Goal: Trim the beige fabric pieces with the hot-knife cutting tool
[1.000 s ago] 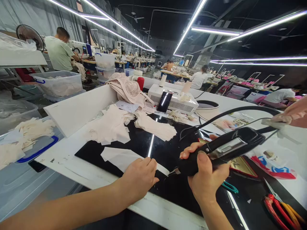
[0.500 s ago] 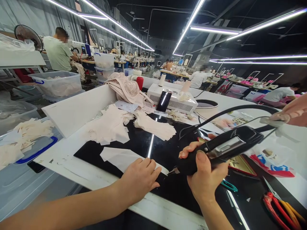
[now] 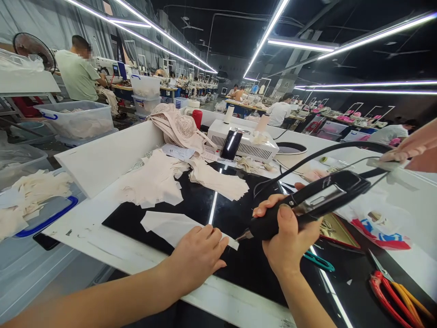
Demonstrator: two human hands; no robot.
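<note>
A pale fabric piece (image 3: 164, 227) lies on the glossy black board (image 3: 239, 273). My left hand (image 3: 200, 255) rests on its right part, fingers bent and close together, pressing it down. In my right hand (image 3: 290, 232) is a black handheld tool (image 3: 327, 193) with a cable, its metal tip touching or just beside the fabric's right end. Behind lie a stack of cream fabric pieces (image 3: 153, 180) and a smaller stack (image 3: 218, 180).
Red and orange scissors (image 3: 385, 287), a teal-handled tool (image 3: 319, 261) and a plastic bag (image 3: 385, 228) lie at right. Another person's hand (image 3: 406, 148) reaches in there. Behind stand a white machine (image 3: 242, 141) and phone (image 3: 231, 145).
The tool tip in my right hand has shifted slightly left along the fabric's end. The whole view has moved a little; my left hand stays on the fabric.
</note>
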